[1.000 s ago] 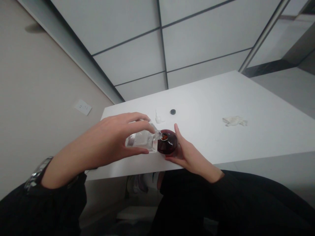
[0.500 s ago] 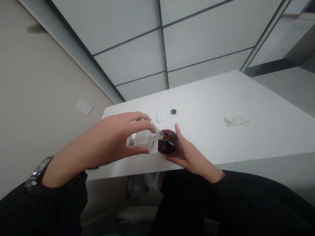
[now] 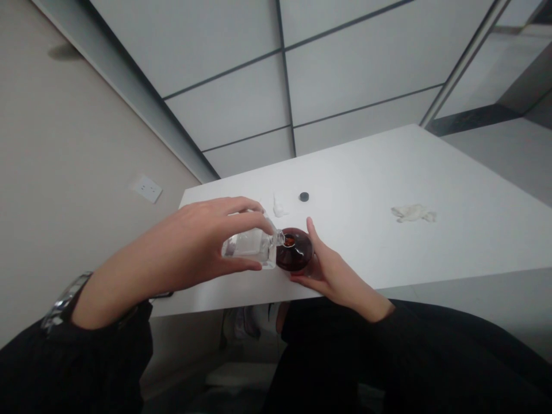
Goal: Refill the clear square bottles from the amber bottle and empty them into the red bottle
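Observation:
My left hand point(image 3: 215, 238) is wrapped round a clear glass bottle point(image 3: 252, 244) that lies tilted on its side, its neck pointing right. The bottle's mouth rests at the round opening of a dark amber bottle point(image 3: 296, 259). Around the right side of the amber bottle curls my right hand point(image 3: 330, 267), thumb up along the far side and fingers at the near side. Whether liquid is flowing between the two mouths I cannot tell. Beyond them on the white table point(image 3: 357, 178) sit a small dark cap point(image 3: 304, 196) and a white pump top point(image 3: 279, 208).
A crumpled pale cloth point(image 3: 414, 213) lies on the right part of the table. White panels point(image 3: 241, 86) rise behind the table's far edge. At the left, a wall carries a socket point(image 3: 148, 188). The table's near edge runs just before my lap.
Almost nothing differs. Both hands keep their hold, and the two bottles stay mouth to mouth.

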A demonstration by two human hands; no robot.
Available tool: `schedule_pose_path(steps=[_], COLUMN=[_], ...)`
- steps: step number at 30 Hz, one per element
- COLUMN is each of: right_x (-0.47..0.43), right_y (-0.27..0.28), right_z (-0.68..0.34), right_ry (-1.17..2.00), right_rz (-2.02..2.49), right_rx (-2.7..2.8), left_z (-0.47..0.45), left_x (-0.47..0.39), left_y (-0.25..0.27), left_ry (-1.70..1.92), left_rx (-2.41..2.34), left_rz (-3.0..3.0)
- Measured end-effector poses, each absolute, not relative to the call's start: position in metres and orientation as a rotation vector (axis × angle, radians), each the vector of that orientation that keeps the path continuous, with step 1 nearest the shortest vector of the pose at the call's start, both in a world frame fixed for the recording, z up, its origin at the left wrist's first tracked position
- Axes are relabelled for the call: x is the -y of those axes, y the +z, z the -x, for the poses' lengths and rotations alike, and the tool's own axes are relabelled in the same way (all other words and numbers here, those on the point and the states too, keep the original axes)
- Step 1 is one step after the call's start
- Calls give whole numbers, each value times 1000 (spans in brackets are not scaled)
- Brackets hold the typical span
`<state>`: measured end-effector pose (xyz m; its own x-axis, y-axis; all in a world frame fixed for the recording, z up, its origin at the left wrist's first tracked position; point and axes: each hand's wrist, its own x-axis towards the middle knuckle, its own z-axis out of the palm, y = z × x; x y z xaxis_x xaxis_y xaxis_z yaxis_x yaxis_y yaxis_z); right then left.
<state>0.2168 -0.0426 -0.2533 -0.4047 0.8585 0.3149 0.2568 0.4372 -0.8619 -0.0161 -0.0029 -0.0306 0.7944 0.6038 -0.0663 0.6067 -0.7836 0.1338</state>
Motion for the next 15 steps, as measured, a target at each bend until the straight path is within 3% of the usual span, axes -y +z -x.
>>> schedule_pose_path(steps=[15], right_x=[43], right_y=[-254], right_z=[-217], right_ry=[962], right_rz=[937], right_rx=[1879], left_z=[13], left_x=[1], left_y=[-29], left_ry=[-65], left_rx=[-933], left_rz=[-2852])
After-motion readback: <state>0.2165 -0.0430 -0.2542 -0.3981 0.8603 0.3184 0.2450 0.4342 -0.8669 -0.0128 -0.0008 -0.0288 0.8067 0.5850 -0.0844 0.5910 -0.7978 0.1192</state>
